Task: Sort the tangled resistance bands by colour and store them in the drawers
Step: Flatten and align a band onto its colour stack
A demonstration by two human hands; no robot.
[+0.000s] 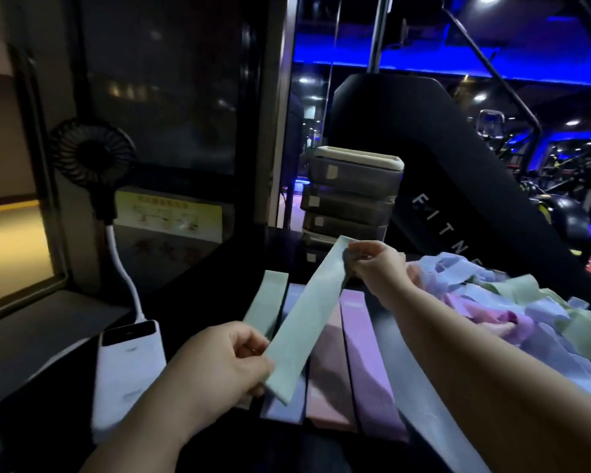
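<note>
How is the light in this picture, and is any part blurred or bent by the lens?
Head view: dim room, strong blue light at the upper right. Head view: the green band, held between left hand and right hand, is fairly sharp; the tangled pile looks soft. Head view: the wide lens bows the window frame at the left.

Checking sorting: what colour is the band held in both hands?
Pale green band, clearest in head view.

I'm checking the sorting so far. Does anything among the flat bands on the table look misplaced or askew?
Nothing stands out. The laid green band, blue band, pink band and purple band lie side by side, one colour each. The held green band crossing them is pinched between the left hand and right hand, not set down.
</note>
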